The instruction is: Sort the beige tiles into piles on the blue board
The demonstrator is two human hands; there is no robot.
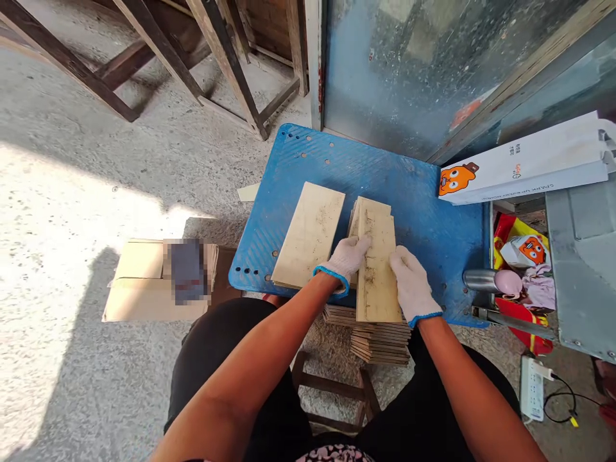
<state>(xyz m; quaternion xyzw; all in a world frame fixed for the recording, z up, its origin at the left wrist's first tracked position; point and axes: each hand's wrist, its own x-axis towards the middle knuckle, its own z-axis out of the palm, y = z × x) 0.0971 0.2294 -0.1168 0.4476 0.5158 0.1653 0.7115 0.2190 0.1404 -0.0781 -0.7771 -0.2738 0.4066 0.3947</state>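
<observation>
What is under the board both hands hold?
Beneath the top board, between left hand and right hand, similar boards peek out at its far-left corner; a stack shows under its near end. Their faces are covered.

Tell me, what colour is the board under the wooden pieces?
The board is blue; the head view shows it best.

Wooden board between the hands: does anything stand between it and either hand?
Nothing visible does. The left hand and right hand both hold the wooden board, one at each long edge, fingers directly on the wood.
</observation>
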